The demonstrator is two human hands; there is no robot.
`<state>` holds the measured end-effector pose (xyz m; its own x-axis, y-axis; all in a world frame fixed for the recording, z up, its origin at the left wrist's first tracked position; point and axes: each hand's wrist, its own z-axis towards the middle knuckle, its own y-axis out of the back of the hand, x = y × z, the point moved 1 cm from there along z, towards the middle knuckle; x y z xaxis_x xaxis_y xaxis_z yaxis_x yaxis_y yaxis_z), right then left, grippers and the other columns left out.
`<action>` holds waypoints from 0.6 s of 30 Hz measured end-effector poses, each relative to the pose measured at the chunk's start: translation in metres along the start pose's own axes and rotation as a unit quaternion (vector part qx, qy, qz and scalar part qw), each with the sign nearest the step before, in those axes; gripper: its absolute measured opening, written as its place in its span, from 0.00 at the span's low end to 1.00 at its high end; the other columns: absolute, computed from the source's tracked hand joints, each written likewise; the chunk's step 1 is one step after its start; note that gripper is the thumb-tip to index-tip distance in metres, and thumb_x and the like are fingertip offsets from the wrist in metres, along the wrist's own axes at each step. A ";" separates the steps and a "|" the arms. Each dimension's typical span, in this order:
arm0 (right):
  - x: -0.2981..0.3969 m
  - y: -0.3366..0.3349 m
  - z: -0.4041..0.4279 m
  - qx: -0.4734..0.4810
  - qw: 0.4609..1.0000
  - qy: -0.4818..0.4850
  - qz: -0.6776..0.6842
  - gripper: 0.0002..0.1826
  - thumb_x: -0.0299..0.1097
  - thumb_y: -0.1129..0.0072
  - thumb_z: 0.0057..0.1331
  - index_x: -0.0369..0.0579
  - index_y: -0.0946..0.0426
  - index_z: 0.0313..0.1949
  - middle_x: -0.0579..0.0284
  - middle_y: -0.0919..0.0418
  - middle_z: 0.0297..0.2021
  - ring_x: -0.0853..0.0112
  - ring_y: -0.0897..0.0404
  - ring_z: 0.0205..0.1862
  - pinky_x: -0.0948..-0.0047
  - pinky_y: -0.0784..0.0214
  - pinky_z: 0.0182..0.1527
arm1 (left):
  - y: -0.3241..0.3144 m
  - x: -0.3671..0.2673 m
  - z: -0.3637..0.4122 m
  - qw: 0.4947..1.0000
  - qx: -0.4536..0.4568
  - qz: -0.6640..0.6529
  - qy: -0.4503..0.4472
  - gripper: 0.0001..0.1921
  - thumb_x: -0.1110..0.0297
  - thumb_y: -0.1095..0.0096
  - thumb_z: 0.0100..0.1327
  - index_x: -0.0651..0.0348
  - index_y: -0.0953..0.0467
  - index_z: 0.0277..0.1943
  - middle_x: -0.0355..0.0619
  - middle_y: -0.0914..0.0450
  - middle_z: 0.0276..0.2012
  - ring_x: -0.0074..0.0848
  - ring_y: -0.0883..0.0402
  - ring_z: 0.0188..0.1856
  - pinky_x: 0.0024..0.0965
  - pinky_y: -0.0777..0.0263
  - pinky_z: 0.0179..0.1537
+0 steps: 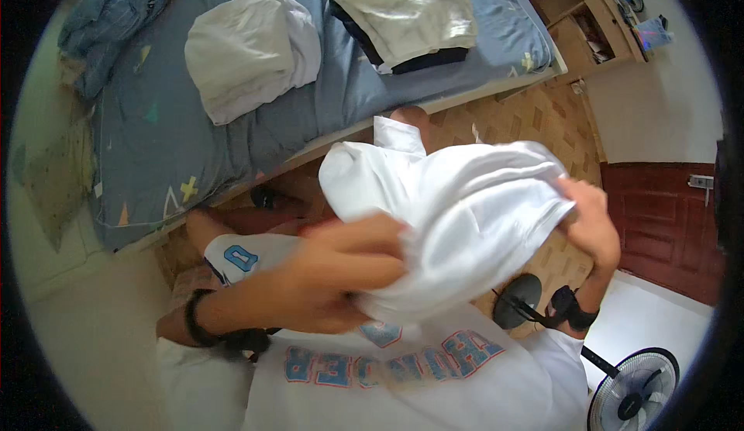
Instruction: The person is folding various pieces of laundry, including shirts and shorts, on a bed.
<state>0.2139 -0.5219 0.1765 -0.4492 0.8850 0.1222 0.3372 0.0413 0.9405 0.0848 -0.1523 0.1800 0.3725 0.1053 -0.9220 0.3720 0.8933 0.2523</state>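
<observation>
A white garment (pixel 465 216) of smooth cloth is held up in front of my chest, bunched and partly folded. My left hand (pixel 343 268) grips its near left edge; the hand is blurred. At the other end my right hand (pixel 590 221) pinches the garment's hem. A narrow flap of white cloth (pixel 400 134) sticks up at the far side, over a knee. Beyond it, on the bed (pixel 232 158), lie a folded white garment (pixel 250 53) and a stack topped by a cream-coloured garment (pixel 407 12), with dark cloth beneath.
Blue denim clothing (pixel 110 24) is heaped at the bed's far left. A standing fan (pixel 633 393) with a round base (pixel 517 300) is at my right, near a brown door (pixel 668 221). A wooden cabinet (pixel 581 18) stands beyond the bed's right end. The floor (pixel 523 117) is wood-patterned.
</observation>
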 end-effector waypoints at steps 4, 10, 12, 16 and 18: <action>0.079 -0.029 0.036 0.003 0.973 0.180 0.145 0.39 0.42 0.35 0.47 0.43 0.37 0.58 0.46 0.34 0.55 0.52 0.38 0.60 0.58 0.51 0.62 | -0.078 0.045 0.015 0.975 0.076 -0.205 0.047 0.11 0.71 0.42 0.55 0.67 0.27 0.39 0.55 0.29 0.46 0.41 0.29 0.51 0.39 0.36 0.54; 0.115 -0.154 0.034 0.312 0.882 0.276 0.221 0.17 0.35 0.38 0.47 0.49 0.24 0.40 0.50 0.26 0.46 0.56 0.32 0.54 0.58 0.45 0.56 | -0.075 0.078 -0.001 0.948 0.248 -0.196 0.020 0.16 0.64 0.40 0.59 0.64 0.26 0.47 0.55 0.28 0.51 0.42 0.29 0.54 0.37 0.38 0.56; 0.112 -0.160 0.032 0.316 0.887 0.242 0.233 0.15 0.34 0.39 0.47 0.47 0.24 0.37 0.51 0.24 0.41 0.54 0.30 0.50 0.58 0.42 0.52 | -0.060 0.112 -0.019 0.961 0.169 -0.211 0.065 0.17 0.64 0.38 0.58 0.62 0.26 0.48 0.52 0.26 0.49 0.38 0.29 0.55 0.37 0.38 0.57; 0.079 -0.191 0.024 0.209 0.931 0.231 0.191 0.11 0.30 0.41 0.46 0.42 0.24 0.31 0.46 0.23 0.33 0.47 0.26 0.39 0.57 0.34 0.43 | -0.015 0.234 -0.066 0.906 -0.117 0.001 0.406 0.23 0.61 0.33 0.51 0.64 0.27 0.48 0.52 0.25 0.47 0.36 0.27 0.52 0.35 0.34 0.52; 0.077 -0.190 0.021 0.208 0.932 0.213 0.207 0.10 0.29 0.43 0.47 0.41 0.24 0.30 0.46 0.23 0.31 0.47 0.26 0.38 0.56 0.34 0.42 | -0.005 0.316 -0.100 0.860 -0.193 0.061 0.468 0.34 0.58 0.31 0.49 0.68 0.35 0.56 0.58 0.29 0.52 0.42 0.29 0.54 0.35 0.35 0.54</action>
<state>0.1322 -0.4520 0.0006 -0.4667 0.6043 0.6457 0.8062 -0.0094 0.5915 0.1157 -0.0800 -0.1416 -0.5266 0.3525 -0.7736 0.0009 0.9102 0.4141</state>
